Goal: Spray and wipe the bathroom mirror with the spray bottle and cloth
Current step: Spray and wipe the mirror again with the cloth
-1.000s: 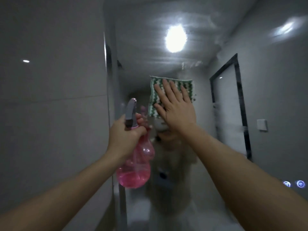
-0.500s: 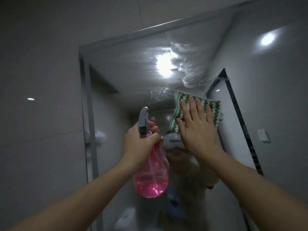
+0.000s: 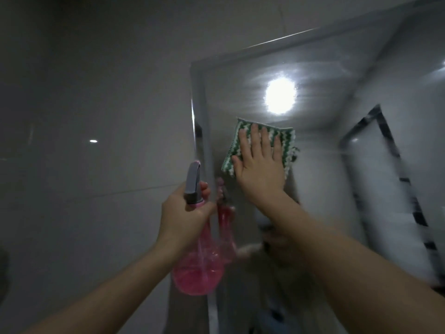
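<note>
The bathroom mirror (image 3: 320, 75) fills the right half of the view, its left edge running down the middle. My right hand (image 3: 258, 162) presses a green-and-white striped cloth (image 3: 290, 141) flat against the glass near the mirror's upper left, fingers straight and spread. My left hand (image 3: 185, 215) grips the neck of a pink see-through spray bottle (image 3: 199, 273) with a grey trigger head, held upright just left of the mirror's edge. Pink liquid sits in the bottle's bottom.
Grey wall tiles (image 3: 84, 116) cover the left side. The mirror reflects a bright ceiling lamp (image 3: 280, 95), a dark-framed door (image 3: 385, 179) and a person's body behind my right arm.
The view has swung left, so the mirror now sits further right. My right hand and cloth stay pressed on the glass, now close to the mirror's left edge. The bottle stays gripped.
</note>
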A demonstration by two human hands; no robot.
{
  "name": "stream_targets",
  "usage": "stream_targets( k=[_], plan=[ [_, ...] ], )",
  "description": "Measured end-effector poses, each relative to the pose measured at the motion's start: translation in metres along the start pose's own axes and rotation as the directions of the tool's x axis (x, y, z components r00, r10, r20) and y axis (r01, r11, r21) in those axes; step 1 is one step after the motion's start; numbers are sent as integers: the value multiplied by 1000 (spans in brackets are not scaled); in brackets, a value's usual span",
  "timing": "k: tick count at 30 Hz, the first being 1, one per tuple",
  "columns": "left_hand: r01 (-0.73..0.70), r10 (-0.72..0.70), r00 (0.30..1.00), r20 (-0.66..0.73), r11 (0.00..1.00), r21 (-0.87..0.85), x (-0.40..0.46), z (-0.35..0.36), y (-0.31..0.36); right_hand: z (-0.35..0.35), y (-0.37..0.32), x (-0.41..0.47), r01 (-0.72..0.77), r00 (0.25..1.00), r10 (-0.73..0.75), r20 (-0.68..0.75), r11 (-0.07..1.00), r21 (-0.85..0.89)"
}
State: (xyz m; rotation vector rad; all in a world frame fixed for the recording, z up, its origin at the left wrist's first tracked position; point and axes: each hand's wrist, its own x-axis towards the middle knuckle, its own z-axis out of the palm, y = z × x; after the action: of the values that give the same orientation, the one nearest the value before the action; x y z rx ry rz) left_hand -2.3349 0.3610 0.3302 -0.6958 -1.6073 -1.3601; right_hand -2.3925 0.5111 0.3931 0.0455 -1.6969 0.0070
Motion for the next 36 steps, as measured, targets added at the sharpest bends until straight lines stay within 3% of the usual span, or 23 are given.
stream_targets(
  k=[4, 7, 15, 19, 22, 27, 36],
  plan=[
    [31, -33, 999, -43, 999, -40, 7, -32, -22, 15, -52, 2, 75, 997, -75, -6, 997, -23],
    [10, -12, 999, -49, 999, -44, 12, -42, -28, 16, -68, 7, 159, 982, -153, 113, 986, -40],
    [-55, 52, 998, -33, 995, -81, 30, -8, -1, 7, -39, 31, 401, 910, -388, 145, 913, -78],
    [-105, 110, 994, 21, 981, -164, 26, 25, 27, -14, 31, 41, 203, 978, -206, -25, 975, -85],
    [-106, 130, 985, 112, 974, -200, 14, 58, 47, -34, 107, 35, 142, 990, -138, 35, 980, -143],
    [-71, 130, 977, 168, 946, -317, -5, 121, 82, -59, 203, 9, -32, 999, 31, -11, 986, -164],
    [-65, 103, 977, 184, 977, -203, -23, 196, 97, -69, 258, -41, -100, 995, 99, -13, 988, -117]
  ],
)
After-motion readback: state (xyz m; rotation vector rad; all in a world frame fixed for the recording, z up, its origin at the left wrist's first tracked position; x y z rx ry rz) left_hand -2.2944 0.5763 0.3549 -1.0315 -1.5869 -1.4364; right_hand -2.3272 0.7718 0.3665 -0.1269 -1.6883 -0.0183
